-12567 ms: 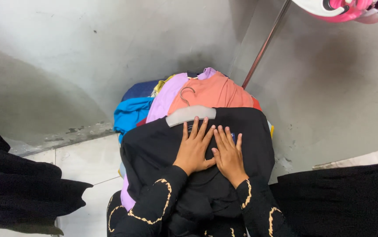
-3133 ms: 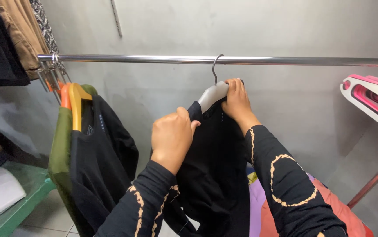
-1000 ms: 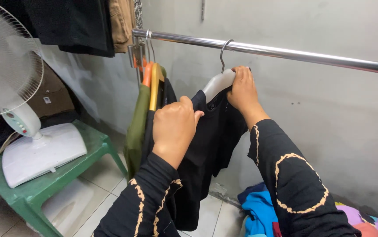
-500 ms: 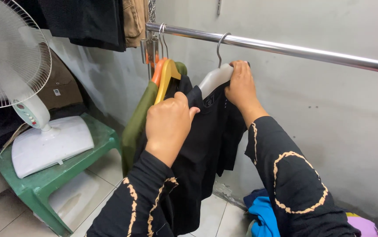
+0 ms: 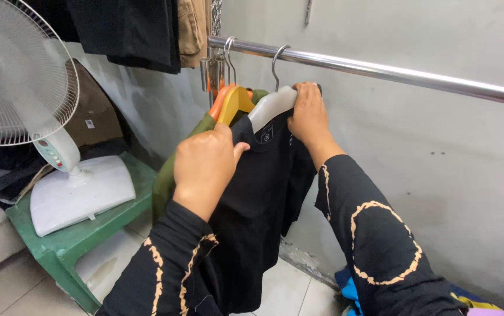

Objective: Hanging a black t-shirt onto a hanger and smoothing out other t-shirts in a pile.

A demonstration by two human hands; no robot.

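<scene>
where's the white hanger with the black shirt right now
In the head view, upper middle, the white hanger hangs by its hook on the metal rail, right of the yellow hanger, gripped by the right hand.

Both hands [image 5: 205, 167] [image 5: 307, 114] raised, fingers clenched

We see our left hand [image 5: 204, 165] and right hand [image 5: 307, 113] bare, without rings or gloves; both arms wear long black sleeves [image 5: 381, 246] of soft cloth, trimmed with pale tan embroidered cord that runs along the cuffs and curls into a large loop on the right forearm
</scene>
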